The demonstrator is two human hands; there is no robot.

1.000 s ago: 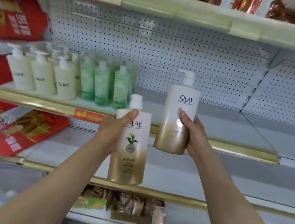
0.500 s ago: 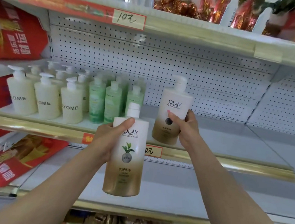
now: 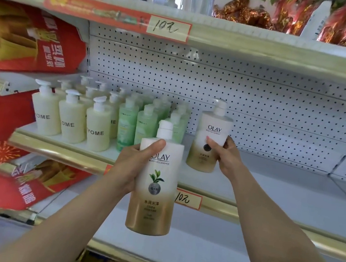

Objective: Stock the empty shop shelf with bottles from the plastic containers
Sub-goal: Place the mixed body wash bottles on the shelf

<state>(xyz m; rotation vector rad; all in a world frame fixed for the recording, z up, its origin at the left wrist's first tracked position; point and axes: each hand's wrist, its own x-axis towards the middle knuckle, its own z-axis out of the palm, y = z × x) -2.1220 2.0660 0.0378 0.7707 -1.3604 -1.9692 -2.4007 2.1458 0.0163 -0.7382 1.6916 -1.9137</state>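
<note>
Here the middle shelf (image 3: 270, 186) lies bare to the right of the Olay pump bottle (image 3: 209, 135) in the right hand (image 3: 227, 153), with open white deck running out to the pegboard back (image 3: 258, 102) and along the gold front lip (image 3: 234, 212). To the left the room ends at the green bottles (image 3: 129, 125) and the cream pump bottles (image 3: 97, 130), which crowd close to the shelf's front edge. The right hand wraps the bottle's side, fingers across its label, and the base sits on or just above the deck; which, the view does not settle. The left hand (image 3: 136, 165) grips a second Olay bottle (image 3: 154, 185) upright in the air in front of the shelf lip, thumb over its shoulder. Compared with half a second ago, the right-hand bottle is deeper over the shelf and lower, while the left one hangs in much the same spot. Both Olay bottles are smooth plastic, white fading to gold, round-shouldered with white pump heads. A handwritten price tag (image 3: 187, 200) sits on the lip behind the left bottle.
</note>
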